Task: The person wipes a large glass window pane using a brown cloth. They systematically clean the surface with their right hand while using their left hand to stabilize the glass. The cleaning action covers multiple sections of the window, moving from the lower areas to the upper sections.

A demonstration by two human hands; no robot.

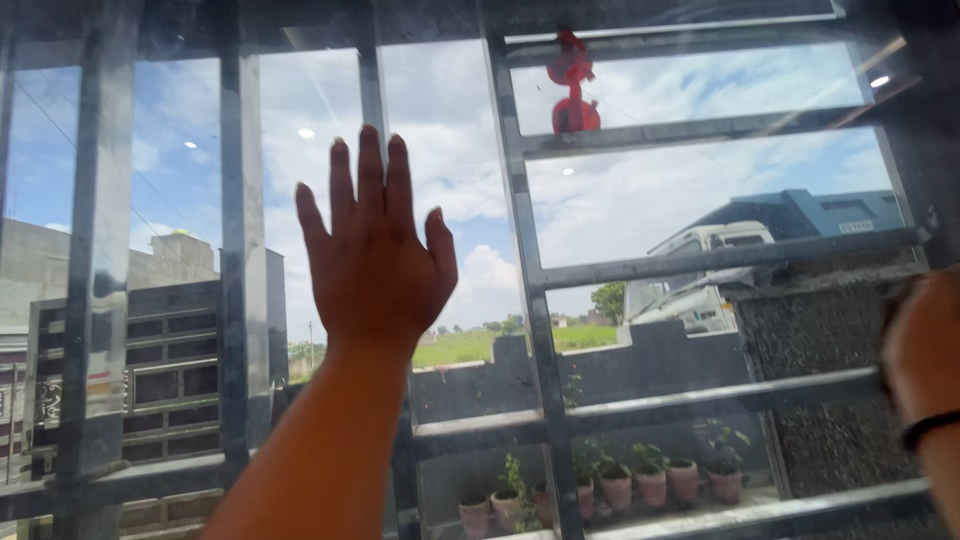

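My left hand (375, 260) is raised with its palm flat against the window glass (450, 120), fingers spread and holding nothing. My right hand (925, 345) shows only partly at the right edge, blurred, with a black band (930, 428) on the wrist. A dark patch lies at its upper edge, and I cannot tell whether the hand holds anything. Behind the pane runs a grey metal grille (530, 300) of upright and horizontal bars.
A red ornament (572, 85) hangs near the top of the grille. Outside, several clay flower pots (650, 485) stand in a row on a ledge. Beyond them are a low wall, a white truck (700, 270), buildings, green fields and a cloudy sky.
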